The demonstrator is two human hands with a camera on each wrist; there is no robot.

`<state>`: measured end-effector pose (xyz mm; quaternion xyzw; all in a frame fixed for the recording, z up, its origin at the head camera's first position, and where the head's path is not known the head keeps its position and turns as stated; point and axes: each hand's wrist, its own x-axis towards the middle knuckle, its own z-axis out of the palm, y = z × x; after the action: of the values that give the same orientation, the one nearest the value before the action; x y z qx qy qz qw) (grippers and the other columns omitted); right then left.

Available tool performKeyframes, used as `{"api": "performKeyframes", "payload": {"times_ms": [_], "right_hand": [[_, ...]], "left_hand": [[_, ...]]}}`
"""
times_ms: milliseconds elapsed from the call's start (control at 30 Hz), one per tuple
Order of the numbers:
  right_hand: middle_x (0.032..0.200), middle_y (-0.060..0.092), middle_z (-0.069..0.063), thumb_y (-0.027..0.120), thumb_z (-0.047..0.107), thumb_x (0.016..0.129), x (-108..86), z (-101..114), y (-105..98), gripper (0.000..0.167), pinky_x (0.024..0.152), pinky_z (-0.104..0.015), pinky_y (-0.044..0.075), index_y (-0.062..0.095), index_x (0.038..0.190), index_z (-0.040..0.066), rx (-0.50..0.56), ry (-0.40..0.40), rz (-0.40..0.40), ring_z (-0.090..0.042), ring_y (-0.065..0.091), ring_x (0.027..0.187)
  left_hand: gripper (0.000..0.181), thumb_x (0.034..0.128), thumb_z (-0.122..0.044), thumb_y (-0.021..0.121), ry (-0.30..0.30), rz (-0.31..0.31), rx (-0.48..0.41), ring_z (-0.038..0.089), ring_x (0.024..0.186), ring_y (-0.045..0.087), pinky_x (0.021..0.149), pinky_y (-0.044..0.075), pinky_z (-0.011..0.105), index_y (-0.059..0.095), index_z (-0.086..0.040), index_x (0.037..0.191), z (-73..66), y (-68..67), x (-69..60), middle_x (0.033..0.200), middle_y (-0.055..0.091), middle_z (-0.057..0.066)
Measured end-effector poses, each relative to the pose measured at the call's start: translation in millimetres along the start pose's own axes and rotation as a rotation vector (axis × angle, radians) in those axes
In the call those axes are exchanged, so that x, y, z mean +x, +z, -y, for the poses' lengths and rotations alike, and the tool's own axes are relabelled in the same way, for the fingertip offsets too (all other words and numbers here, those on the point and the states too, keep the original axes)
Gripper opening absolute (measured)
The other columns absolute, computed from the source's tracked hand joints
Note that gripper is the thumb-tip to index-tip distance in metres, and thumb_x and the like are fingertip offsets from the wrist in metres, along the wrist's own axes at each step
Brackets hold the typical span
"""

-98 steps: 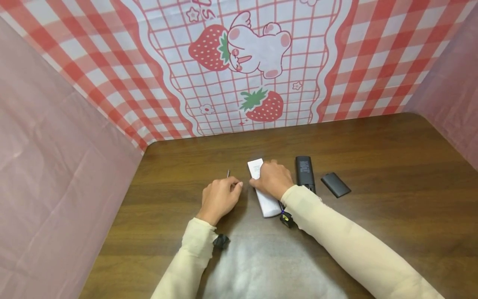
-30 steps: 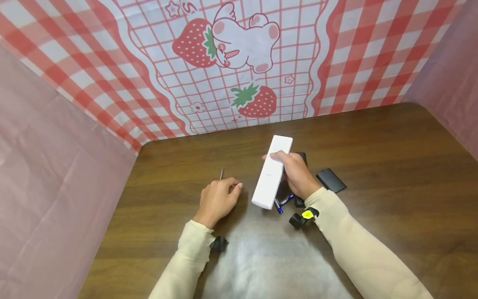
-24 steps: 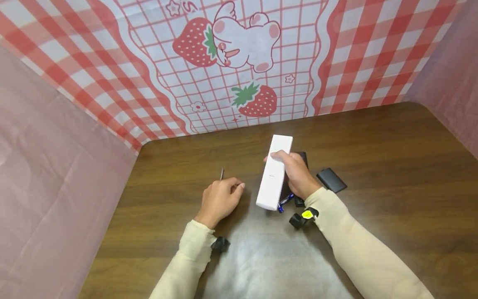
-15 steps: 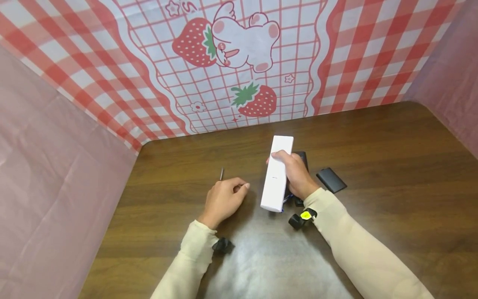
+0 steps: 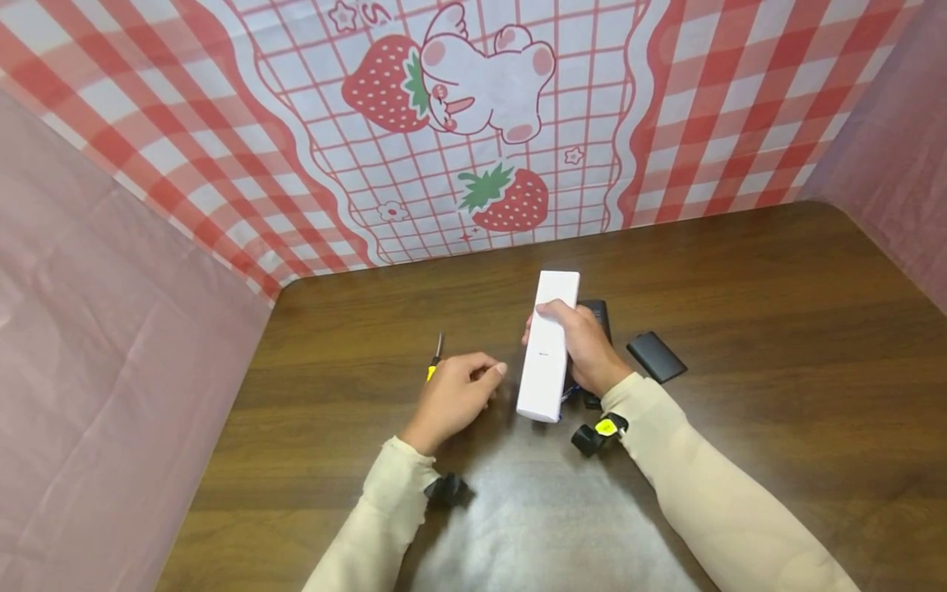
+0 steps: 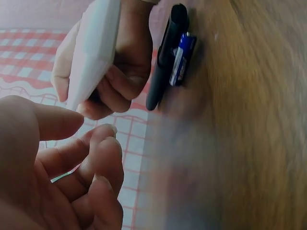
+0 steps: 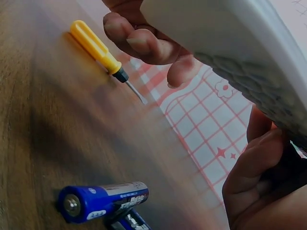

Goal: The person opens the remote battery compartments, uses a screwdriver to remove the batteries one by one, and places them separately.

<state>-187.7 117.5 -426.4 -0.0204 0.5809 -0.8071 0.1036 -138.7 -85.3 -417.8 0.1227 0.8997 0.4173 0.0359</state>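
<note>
My right hand (image 5: 592, 349) grips a white remote control (image 5: 543, 374) above the table, thumb across its plain upper face. In the right wrist view, rows of dark button-like bumps (image 7: 249, 84) show along its underside. To its left hovers my left hand (image 5: 455, 399), fingers loosely bent, holding nothing. A screwdriver (image 7: 93, 45) with a yellow handle lies on the table just beyond that hand. Blue batteries (image 7: 108, 200) lie below the remote, mostly hidden in the head view. Partly behind the right hand is a black remote (image 5: 595, 312).
A black rectangular cover (image 5: 657, 356) lies right of the black remote on the brown wooden table (image 5: 777, 370). A red-and-white checked cloth (image 5: 725, 107) hangs along the back edge, and pink cloth (image 5: 111, 329) on both sides.
My right hand has lifted the white remote from the table and turned it over. My left hand has shifted right, off the screwdriver, baring part of its yellow handle.
</note>
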Motion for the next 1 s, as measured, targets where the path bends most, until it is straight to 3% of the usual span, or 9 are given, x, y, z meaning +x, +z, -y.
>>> {"api": "performKeyframes", "payload": {"times_ms": [167, 333, 600, 800, 1000], "right_hand": [[0.08, 0.068, -0.012, 0.052, 0.021, 0.098, -1.2, 0, 2, 0.026, 0.063, -0.03, 0.053, 0.06, 0.095, -0.004, 0.0, 0.003, 0.0, -0.02, 0.066, 0.071], [0.079, 0.067, -0.012, 0.052, 0.021, 0.097, -2.3, 1, 3, 0.025, 0.063, -0.03, 0.054, 0.059, 0.096, -0.003, -0.002, 0.003, -0.002, -0.021, 0.066, 0.071], [0.085, 0.065, -0.018, 0.051, 0.02, 0.098, -3.0, 0, 5, 0.029, 0.065, -0.031, 0.054, 0.057, 0.101, -0.007, 0.002, -0.003, 0.004, -0.02, 0.065, 0.073], [0.085, 0.064, -0.017, 0.051, 0.019, 0.098, -3.1, -2, 6, 0.034, 0.066, -0.03, 0.055, 0.054, 0.106, -0.014, 0.006, -0.02, 0.0, -0.019, 0.065, 0.073], [0.082, 0.064, -0.011, 0.051, 0.019, 0.097, -5.0, -3, 8, 0.028, 0.065, -0.03, 0.055, 0.054, 0.104, -0.009, 0.013, -0.036, 0.002, -0.018, 0.064, 0.071]], "left_hand": [[0.034, 0.1018, -0.034, 0.058, -0.026, 0.044, -0.137, 0.018, 0.057, 0.065, 0.055, 0.05, 0.032, 0.075, -0.007, 0.09, -1.6, 5.4, 0.4, 0.071, 0.069, 0.003], [0.043, 0.1027, -0.045, 0.052, -0.052, 0.056, -0.148, 0.02, 0.061, 0.067, 0.057, 0.048, 0.032, 0.073, -0.013, 0.083, -4.7, 11.1, -0.3, 0.069, 0.068, 0.0], [0.049, 0.1032, -0.046, 0.049, -0.052, 0.069, -0.198, 0.029, 0.061, 0.065, 0.054, 0.047, 0.03, 0.066, -0.011, 0.073, -12.1, 16.4, 1.5, 0.061, 0.063, 0.001], [0.046, 0.1022, -0.044, 0.051, -0.051, 0.057, -0.192, 0.018, 0.055, 0.055, 0.051, 0.042, 0.028, 0.065, -0.012, 0.073, -14.6, 19.9, 4.1, 0.06, 0.059, 0.001], [0.039, 0.1018, -0.044, 0.052, -0.052, 0.052, -0.189, 0.012, 0.056, 0.05, 0.052, 0.04, 0.028, 0.072, -0.015, 0.084, -15.7, 22.9, 5.4, 0.062, 0.056, -0.001]]}}
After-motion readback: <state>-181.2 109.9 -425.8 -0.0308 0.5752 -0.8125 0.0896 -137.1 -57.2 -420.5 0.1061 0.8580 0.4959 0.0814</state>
